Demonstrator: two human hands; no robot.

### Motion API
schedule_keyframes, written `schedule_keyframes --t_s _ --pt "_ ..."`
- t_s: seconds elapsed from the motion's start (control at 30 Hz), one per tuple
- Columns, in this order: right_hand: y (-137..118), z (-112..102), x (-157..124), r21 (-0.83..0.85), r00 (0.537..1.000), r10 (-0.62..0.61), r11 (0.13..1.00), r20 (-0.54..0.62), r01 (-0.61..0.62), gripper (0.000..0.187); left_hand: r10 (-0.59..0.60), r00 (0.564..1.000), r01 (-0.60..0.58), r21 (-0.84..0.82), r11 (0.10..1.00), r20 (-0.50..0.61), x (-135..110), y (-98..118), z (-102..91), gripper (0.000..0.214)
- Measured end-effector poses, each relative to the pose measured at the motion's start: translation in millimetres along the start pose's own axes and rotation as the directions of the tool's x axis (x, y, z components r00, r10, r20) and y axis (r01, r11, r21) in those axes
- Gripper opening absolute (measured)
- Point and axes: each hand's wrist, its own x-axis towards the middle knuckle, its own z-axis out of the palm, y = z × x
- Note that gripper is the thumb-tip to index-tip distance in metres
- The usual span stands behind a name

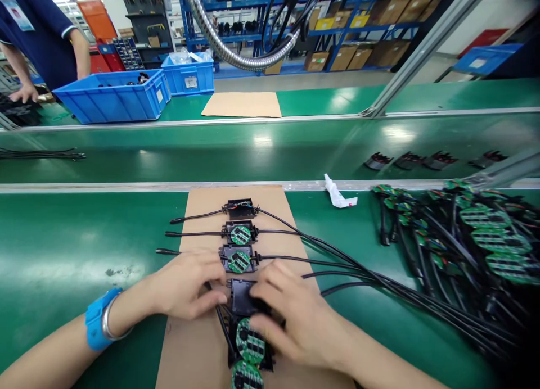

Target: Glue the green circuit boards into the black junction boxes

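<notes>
I read both hands in the lower centre of the frame, close together. The left hand, with a blue wristband, presses its fingertips against the left edge of a black box. The right hand closes its fingers over the right edge of the same box. The box is clamped between the two hands and sits on a cardboard sheet on the green table.

Above the box, in a column up the sheet, I count three more housings. Two carry round green circuit boards; the top housing shows none. Below the box, two further green boards run to the bottom edge of the frame.

Black cables lead from the housings to the right. A pile of boards and cables fills the right of the frame. A white scrap lies just beside the sheet, at the table's far edge.

In the upper left, a blue bin stands beyond the conveyor belt. Next to the bin a co-worker in a dark blue shirt rests a hand on the bench.
</notes>
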Motion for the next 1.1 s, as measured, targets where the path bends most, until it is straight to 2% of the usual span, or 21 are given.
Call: schedule_keyframes --t_s 0.07,0.1,0.17,0.3,0.4,0.53,0.7,0.77,0.87,1.1 --pt "-15.7 4.4 -6.0 0.025 0.993 0.023 0.999 0.116 -0.026 0.027 0.022 0.998 -0.02 -0.033 0.999 0.056 -3.4 6.9 5.5 0.008" --pt "-20.6 7.3 -7.7 0.026 0.991 0.026 0.999 0.132 -0.03 0.027 0.019 0.997 -0.016 -0.046 0.999 0.07 -5.5 8.9 7.9 0.007" --pt "-25.6 12.4 -9.1 0.014 0.993 0.003 1.0 0.115 -0.004 0.023 0.005 0.996 0.003 -0.095 0.995 0.088 -10.6 10.8 11.5 0.005" --pt "-27.5 19.1 -10.3 -0.043 0.994 -0.109 0.993 0.023 0.109 0.021 -0.037 0.994 0.055 -0.176 0.983 0.104 -20.2 13.0 13.9 0.018" --pt "-29.4 25.5 -13.4 -0.068 0.985 -0.168 0.984 -0.03 0.165 0.019 -0.035 0.993 0.057 -0.201 0.978 0.108 -22.8 15.4 15.7 0.017" --pt "-29.4 23.1 -15.0 -0.103 0.985 -0.169 0.981 -0.044 0.164 0.014 -0.035 0.994 0.057 -0.211 0.976 0.108 -24.0 16.4 18.4 0.017" --pt "-9.5 -8.9 -11.9 0.131 1.0 0.01 0.991 0.025 -0.013 0.03 -0.124 0.991 0.115 -0.151 0.982 -0.055 -32.2 12.7 17.1 0.005" --pt "4.8 -15.8 -11.1 0.147 0.999 0.015 0.989 0.043 -0.021 0.021 -0.169 0.98 0.158 -0.1 0.982 -0.106 -35.3 11.3 17.2 0.005" --pt "24.2 -13.6 -10.6 0.053 0.999 0.009 0.999 0.048 -0.012 0.012 -0.203 0.969 0.197 -0.056 0.979 -0.14 -36.3 9.9 20.7 0.007" --pt "40.0 -7.3 -12.5 -0.169 1.0 -0.024 0.985 0.007 0.025 0.018 -0.226 0.964 0.227 -0.014 0.974 -0.138 -32.0 9.1 29.2 0.01"
